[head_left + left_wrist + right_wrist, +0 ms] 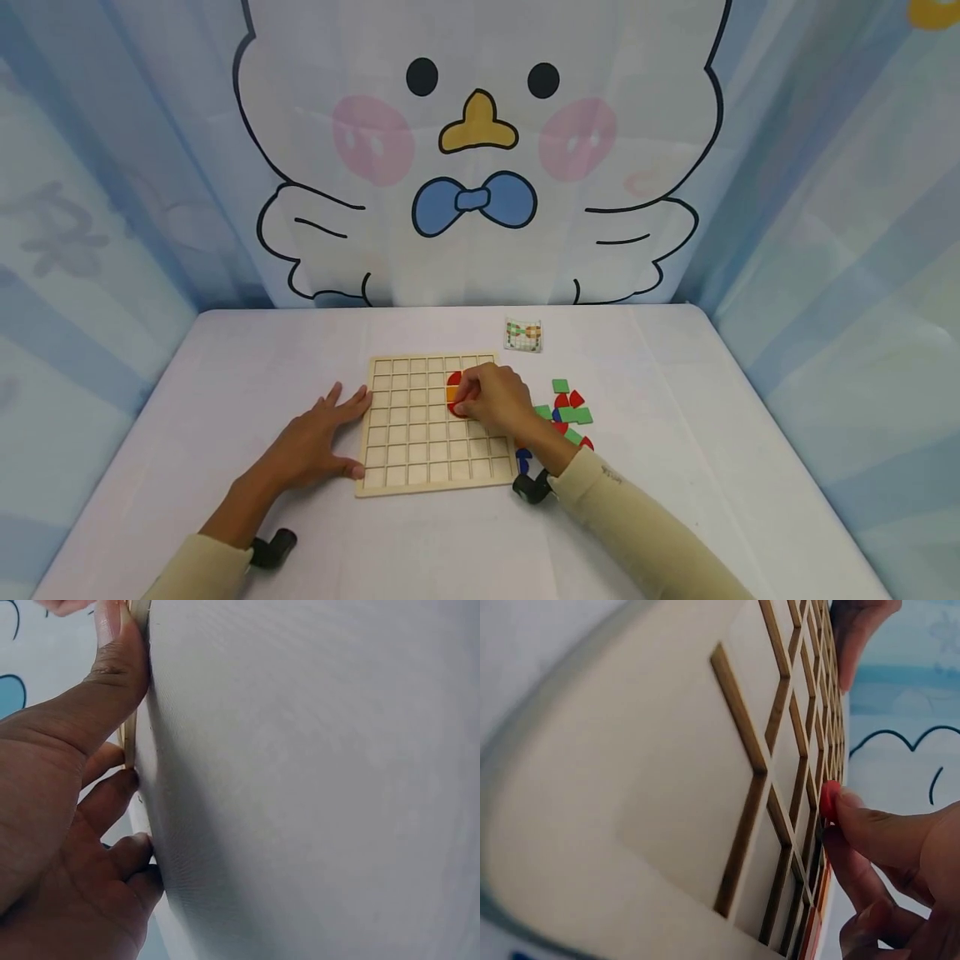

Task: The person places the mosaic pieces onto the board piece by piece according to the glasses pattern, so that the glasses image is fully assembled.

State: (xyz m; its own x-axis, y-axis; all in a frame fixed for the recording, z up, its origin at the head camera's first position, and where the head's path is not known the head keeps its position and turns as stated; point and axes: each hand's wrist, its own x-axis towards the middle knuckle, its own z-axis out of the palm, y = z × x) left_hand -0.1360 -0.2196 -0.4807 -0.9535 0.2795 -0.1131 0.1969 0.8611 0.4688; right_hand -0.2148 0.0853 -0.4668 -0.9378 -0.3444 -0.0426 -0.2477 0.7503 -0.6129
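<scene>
A pale wooden grid board (397, 457) lies on the white table. My left hand (311, 437) rests at its left edge, thumb and fingers spread along the rim (130, 742). My right hand (501, 398) reaches over the upper right of the grid and pinches a small red piece (829, 801) between thumb and finger. Beside those fingertips, red rounded pieces (454, 379) and an orange piece (452, 394) sit in the grid cells, partly covered by the right hand.
Right of the board lie loose green pieces (560, 386), red wedges (577, 399) and blue pieces (523, 461), some hidden behind the right forearm. Behind the board is a small patterned card (522, 335). A printed curtain (480, 267) borders the table at the back and sides.
</scene>
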